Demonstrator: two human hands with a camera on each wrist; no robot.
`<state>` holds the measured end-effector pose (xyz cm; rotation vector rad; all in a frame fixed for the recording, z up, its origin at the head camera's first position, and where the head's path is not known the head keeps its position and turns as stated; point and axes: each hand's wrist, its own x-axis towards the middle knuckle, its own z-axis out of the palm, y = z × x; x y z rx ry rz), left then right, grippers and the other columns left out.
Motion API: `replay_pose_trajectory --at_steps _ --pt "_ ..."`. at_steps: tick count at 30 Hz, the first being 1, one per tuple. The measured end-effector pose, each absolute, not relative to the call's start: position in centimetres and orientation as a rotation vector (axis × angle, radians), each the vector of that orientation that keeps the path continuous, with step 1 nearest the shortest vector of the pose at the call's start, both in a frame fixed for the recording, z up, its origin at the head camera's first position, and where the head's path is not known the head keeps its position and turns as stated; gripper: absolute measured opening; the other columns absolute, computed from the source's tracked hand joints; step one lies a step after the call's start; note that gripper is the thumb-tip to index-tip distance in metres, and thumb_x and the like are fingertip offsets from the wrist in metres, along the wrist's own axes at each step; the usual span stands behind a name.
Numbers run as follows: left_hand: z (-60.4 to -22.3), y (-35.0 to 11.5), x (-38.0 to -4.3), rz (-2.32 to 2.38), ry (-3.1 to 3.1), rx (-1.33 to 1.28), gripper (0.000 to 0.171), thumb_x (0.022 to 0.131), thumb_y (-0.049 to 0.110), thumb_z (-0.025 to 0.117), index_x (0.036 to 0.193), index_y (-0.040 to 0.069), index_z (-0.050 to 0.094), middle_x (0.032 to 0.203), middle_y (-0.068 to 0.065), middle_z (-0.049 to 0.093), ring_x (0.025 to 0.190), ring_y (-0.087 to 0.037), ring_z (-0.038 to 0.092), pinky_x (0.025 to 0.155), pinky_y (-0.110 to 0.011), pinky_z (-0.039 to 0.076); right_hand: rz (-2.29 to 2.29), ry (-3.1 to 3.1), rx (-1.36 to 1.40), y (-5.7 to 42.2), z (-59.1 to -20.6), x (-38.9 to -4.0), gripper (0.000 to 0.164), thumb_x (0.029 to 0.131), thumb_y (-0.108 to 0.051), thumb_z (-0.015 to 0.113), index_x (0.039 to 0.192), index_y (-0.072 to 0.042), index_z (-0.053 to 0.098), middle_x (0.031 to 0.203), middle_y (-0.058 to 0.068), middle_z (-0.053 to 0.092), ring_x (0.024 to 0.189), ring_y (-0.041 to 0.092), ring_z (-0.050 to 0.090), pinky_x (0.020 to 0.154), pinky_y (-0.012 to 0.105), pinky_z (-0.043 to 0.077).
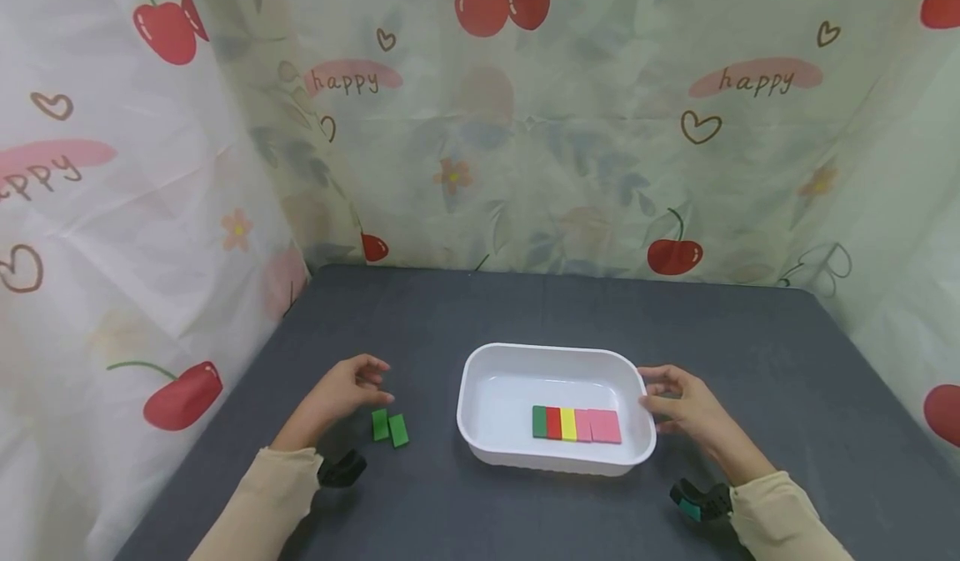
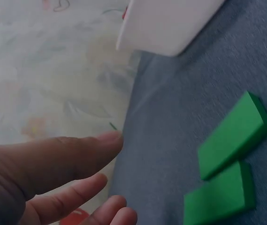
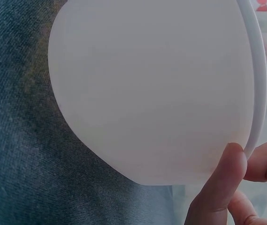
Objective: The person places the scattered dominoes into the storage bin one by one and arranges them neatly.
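Note:
A white plastic tub (image 1: pixel 555 361) stands on the table. Lying in it is a row of small flat blocks, with green (image 1: pixel 539 422), red (image 1: pixel 553 423) and yellow (image 1: pixel 568 424) ones at the left and pink blocks (image 1: pixel 604 426) at the right. My right hand (image 1: pixel 686 403) pinches the tub's right rim, its thumb (image 3: pixel 222 178) against the outer wall in the right wrist view. Two loose green blocks (image 1: pixel 390 428) lie side by side left of the tub. Just above and behind them hovers my left hand (image 1: pixel 348 390), fingers loosely bent with nothing between them.
The dark grey table (image 1: pixel 420 328) reaches back to a printed curtain (image 1: pixel 570 161) with cherries and hearts. More of that curtain (image 1: pixel 150 277) hangs along the left side and also at the right. A black strap device (image 1: pixel 342 469) sits on each wrist.

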<state>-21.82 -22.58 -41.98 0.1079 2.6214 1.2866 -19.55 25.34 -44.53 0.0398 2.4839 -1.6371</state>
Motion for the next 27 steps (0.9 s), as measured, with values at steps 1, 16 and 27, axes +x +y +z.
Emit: replay_pose_trajectory --at_steps 1,16,27 --pt "-42.1 -22.7 -21.7 1.277 2.620 0.108 0.051 0.076 0.016 0.075 0.120 0.001 0.054 0.111 -0.018 0.057 0.098 -0.025 0.056 0.078 -0.041 0.047 -1.635 2.480 0.047 25.3 -44.6 -19.6 0.058 0.080 -0.022 0.071 0.129 -0.004 0.045 0.102 0.015 0.053 0.087 0.023 0.056 0.065 0.037 0.053" --pt "-45.2 -24.7 -20.9 1.191 2.589 0.149 0.063 0.063 0.013 0.084 0.118 0.000 0.055 0.105 -0.012 0.055 0.090 -0.022 0.054 0.075 -0.036 0.045 -1.636 2.509 0.026 25.0 -44.3 -19.4 0.055 0.082 -0.019 0.069 0.129 -0.002 0.046 0.098 0.014 0.053 0.085 0.021 0.056 0.063 0.036 0.053" --pt "-45.7 -24.1 -20.6 1.147 2.635 0.140 0.064 0.056 0.007 0.087 0.113 0.002 0.058 0.100 -0.009 0.053 0.085 -0.020 0.048 0.072 -0.033 0.042 -1.623 2.531 0.044 24.8 -43.8 -19.1 0.054 0.082 -0.018 0.069 0.128 -0.001 0.046 0.097 0.014 0.054 0.085 0.022 0.055 0.063 0.036 0.053"
